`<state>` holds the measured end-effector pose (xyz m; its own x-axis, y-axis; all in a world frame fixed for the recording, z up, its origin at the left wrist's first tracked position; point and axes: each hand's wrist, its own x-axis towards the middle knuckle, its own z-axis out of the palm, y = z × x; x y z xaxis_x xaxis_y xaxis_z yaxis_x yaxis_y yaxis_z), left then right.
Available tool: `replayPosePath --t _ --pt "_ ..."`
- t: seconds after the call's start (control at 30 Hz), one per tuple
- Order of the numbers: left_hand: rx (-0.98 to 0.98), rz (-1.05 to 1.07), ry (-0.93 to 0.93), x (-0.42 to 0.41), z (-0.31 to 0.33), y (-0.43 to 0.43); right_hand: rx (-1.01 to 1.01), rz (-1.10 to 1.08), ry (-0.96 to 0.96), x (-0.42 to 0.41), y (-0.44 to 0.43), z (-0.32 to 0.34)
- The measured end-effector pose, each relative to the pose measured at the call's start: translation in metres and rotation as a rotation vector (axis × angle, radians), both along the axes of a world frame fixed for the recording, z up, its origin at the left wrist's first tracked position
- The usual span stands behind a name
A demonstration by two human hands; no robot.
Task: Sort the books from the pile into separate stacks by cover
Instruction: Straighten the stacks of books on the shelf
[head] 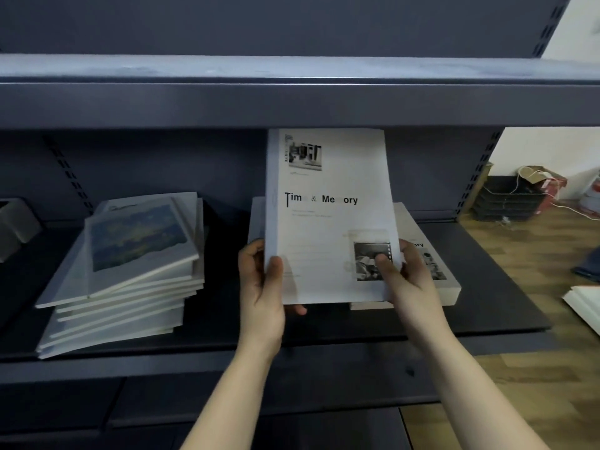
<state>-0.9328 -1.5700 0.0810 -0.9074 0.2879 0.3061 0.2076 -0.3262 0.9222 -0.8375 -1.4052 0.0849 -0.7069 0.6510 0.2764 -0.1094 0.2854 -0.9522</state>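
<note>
A white book point(328, 216) titled "Time & Memory" is held up over the middle shelf, its cover facing me. My left hand point(264, 280) grips its lower left corner, thumb on the cover. My right hand point(406, 277) grips its lower right corner, thumb on the small photo. Behind and under it lies another book with the same cover point(431, 271), flat on the dark shelf point(487, 306). To the left stands an untidy stack of several books with a blue painted cover point(130, 251).
A dark upper shelf point(292, 102) overhangs close above the held book. A grey object point(16, 225) sits at the far left of the shelf. On the wooden floor to the right are black trays, a box with cables point(519, 193) and white books point(584, 303).
</note>
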Motion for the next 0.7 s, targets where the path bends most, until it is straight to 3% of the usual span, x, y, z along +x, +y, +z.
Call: replayPosePath --t 0.27,0.4,0.53,0.7 --pt "-0.188 -0.121 0.037 0.013 -0.017 0.036 -0.068 -0.158 0.050 0.023 0.042 -0.009" --pt "-0.467 -0.043 0.249 0.002 -0.033 0.041 -0.110 -0.197 0.029 0.032 0.065 -0.014" --pt "-0.887 0.098 0.532 -0.001 -0.053 0.047 -0.097 -0.222 -0.025 0.040 0.084 -0.020" --pt "-1.046 0.189 0.722 -0.002 -0.072 0.057 -0.059 -0.264 -0.124 0.044 0.102 -0.031"
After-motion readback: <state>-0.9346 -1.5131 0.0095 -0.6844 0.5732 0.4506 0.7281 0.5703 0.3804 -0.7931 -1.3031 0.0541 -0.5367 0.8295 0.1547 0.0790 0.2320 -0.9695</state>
